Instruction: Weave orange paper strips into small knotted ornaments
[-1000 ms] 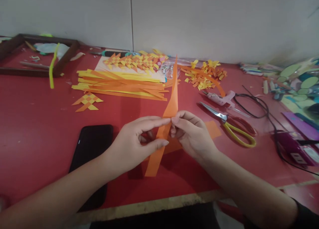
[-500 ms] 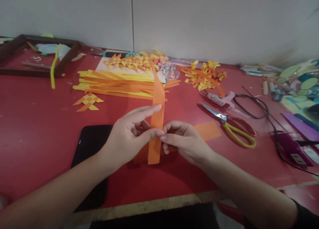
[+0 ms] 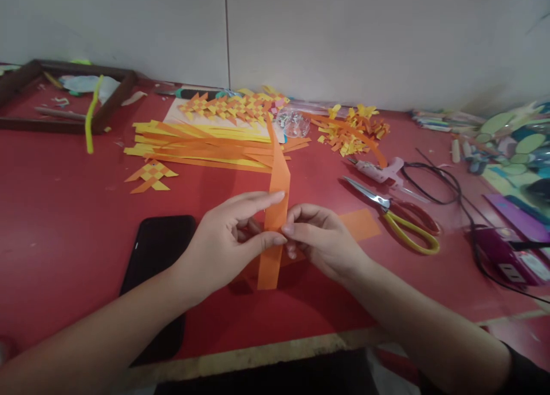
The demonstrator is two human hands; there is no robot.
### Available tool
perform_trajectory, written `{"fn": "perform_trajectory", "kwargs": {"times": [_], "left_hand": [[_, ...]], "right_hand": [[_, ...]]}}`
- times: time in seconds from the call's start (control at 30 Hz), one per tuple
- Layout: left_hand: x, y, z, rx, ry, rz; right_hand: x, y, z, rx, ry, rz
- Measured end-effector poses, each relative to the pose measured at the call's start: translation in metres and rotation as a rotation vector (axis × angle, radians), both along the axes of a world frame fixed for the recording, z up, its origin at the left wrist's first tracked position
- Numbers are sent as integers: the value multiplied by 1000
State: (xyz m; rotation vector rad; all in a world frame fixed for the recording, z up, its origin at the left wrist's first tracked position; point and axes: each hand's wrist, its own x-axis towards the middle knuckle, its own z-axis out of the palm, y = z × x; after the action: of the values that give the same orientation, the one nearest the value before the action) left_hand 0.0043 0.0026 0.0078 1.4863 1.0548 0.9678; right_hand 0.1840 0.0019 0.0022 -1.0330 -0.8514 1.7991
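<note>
Both my hands pinch one long orange paper strip (image 3: 278,180) that stands nearly upright over the red table (image 3: 64,212). My left hand (image 3: 223,240) grips it between thumb and forefinger from the left. Meeting it at the same spot, my right hand (image 3: 320,240) has closed fingers on the strip's right edge. The strip's lower end hangs below my fingers near the table. A second orange strip (image 3: 360,224) lies flat under my right hand, running to the right.
A black phone (image 3: 157,263) lies left of my hands. A pile of orange and yellow strips (image 3: 201,146), woven pieces (image 3: 152,174), paper scraps (image 3: 354,131), a glue gun (image 3: 380,169), yellow-handled scissors (image 3: 399,214), cables and a wooden frame (image 3: 64,91) surround them.
The strip, first leaning right with its tip high, swung more upright and dropped lower. My hands shifted slightly left and down along it, keeping their pinch.
</note>
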Motion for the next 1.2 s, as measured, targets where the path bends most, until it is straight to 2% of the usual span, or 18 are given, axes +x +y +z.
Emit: {"fn": "perform_trajectory", "kwargs": {"times": [0.2,0.43,0.67,0.87,1.0,1.07,1.2], "left_hand": [[-1,0,3,-2,67,-106],[-1,-2,5,-86,131,-225],[-2,-3,4,-135,116,-265],[2,-2,4,-210,32,-216],[1,1,0,-166,-63,-38],[0,3,-3,-194,-101,11],[0,4,-3,-282,-109,-51]], "right_hand": [[2,4,0,-50,-13,-63],[8,13,3,-82,-28,-232],[12,16,5,-46,-56,-273],[9,11,4,-39,-57,-222],[4,5,1,-2,-25,-107],[2,2,-1,23,-10,-61],[1,0,-3,31,-5,-26]]}}
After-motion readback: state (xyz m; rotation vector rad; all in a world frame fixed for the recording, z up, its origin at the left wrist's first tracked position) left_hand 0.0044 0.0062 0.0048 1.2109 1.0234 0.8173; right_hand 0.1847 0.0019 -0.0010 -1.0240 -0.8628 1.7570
